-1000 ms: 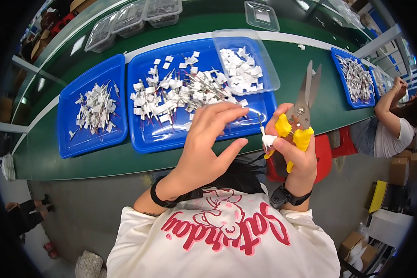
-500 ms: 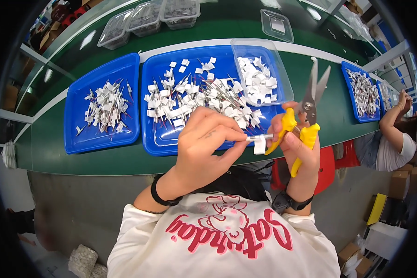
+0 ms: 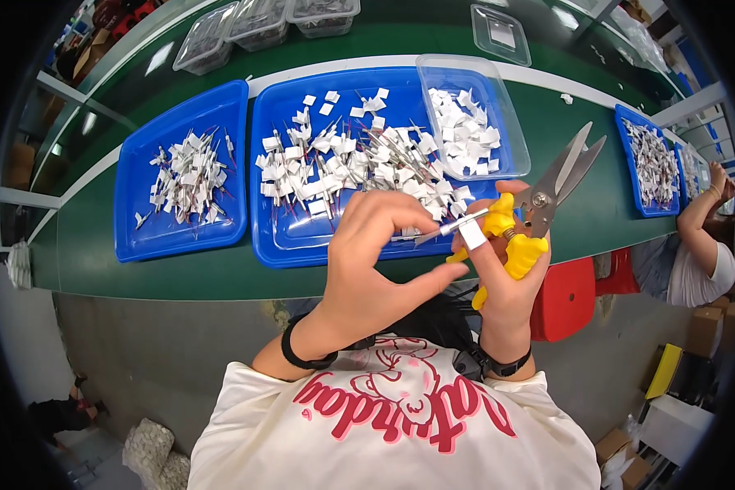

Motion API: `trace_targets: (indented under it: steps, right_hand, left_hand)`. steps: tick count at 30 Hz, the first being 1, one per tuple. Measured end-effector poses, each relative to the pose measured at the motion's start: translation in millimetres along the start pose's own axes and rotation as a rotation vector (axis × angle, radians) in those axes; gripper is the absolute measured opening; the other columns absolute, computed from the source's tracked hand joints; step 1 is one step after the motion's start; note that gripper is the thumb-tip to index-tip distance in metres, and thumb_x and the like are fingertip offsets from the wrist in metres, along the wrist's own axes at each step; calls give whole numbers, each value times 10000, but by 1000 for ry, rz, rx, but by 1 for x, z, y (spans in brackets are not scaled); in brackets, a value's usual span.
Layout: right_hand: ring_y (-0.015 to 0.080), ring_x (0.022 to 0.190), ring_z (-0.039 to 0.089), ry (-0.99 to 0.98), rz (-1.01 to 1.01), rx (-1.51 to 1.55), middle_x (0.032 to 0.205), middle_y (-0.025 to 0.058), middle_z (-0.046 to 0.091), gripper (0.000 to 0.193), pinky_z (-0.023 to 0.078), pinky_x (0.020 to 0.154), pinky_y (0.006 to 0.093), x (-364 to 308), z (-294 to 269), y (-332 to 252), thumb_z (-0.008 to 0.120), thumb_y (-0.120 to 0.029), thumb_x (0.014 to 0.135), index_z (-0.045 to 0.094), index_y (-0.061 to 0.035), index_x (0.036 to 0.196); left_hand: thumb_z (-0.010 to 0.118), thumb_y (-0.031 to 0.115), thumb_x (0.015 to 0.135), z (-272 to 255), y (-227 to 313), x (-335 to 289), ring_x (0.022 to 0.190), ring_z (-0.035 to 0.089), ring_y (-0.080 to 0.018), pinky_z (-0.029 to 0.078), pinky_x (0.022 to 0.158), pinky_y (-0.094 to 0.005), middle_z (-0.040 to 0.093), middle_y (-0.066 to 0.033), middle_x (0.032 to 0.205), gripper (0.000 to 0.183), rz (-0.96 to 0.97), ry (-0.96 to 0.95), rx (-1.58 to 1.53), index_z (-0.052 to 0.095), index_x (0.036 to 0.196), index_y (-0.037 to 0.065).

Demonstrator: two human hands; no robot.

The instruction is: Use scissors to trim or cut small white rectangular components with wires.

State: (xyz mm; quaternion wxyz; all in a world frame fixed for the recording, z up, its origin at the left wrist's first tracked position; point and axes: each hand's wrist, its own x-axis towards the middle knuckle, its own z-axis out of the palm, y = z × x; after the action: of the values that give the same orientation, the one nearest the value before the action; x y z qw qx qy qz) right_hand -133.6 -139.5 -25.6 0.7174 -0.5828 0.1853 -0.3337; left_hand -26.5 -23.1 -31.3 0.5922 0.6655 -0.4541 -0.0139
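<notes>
My right hand grips yellow-handled shears, their blades apart and pointing up to the right. The same hand pinches a thin silvery rod-like part with a white paper tag folded on it. My left hand is beside the part's left end, thumb and index finger apart and nothing held; whether a fingertip touches the part is unclear. Behind the hands, a large blue tray holds many similar tagged parts. A clear plastic box of white tags rests over the tray's right end.
To the left is another blue tray of tagged parts. Clear containers and a clear lid lie farther back on the green table. At the right are a third blue tray, a red stool and another person.
My left thumb and index finger have opened off the part. It now sits tilted in my right hand, and the shears have swung toward the right.
</notes>
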Motion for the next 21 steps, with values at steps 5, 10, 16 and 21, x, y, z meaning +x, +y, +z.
trace_targets:
  steps: [5,10,16,21]
  right_hand:
    - [91,842,573,-11,-64,-129,941,50,582,456,464,738,227,-1,6,5,651,73,776,464,-25,1180]
    - [95,846,577,-55,-64,-119,927,48,579,455,462,740,225,2,2,4,653,76,773,470,-24,1176]
    - [97,832,572,-48,65,-13,936,66,581,469,457,731,212,2,6,-3,657,59,781,460,-20,1199]
    - [95,827,561,-161,75,154,949,79,585,507,447,721,200,8,-3,-2,681,19,784,446,-21,1231]
  left_hand:
    - [867,217,626,2,6,0,821,490,-122,410,723,-247,563,-51,952,515,-164,-60,-53,584,1014,32]
    - [820,143,664,0,3,1,746,554,-165,456,658,-274,646,-60,851,321,-217,-64,-86,649,909,26]
    - [798,95,679,-1,1,-4,751,563,-139,459,644,-253,644,-65,836,303,-192,-53,-81,672,949,37]
    - [745,58,766,-9,-2,-4,712,561,-71,464,657,-219,660,-42,809,168,-522,-78,-509,681,900,-18]
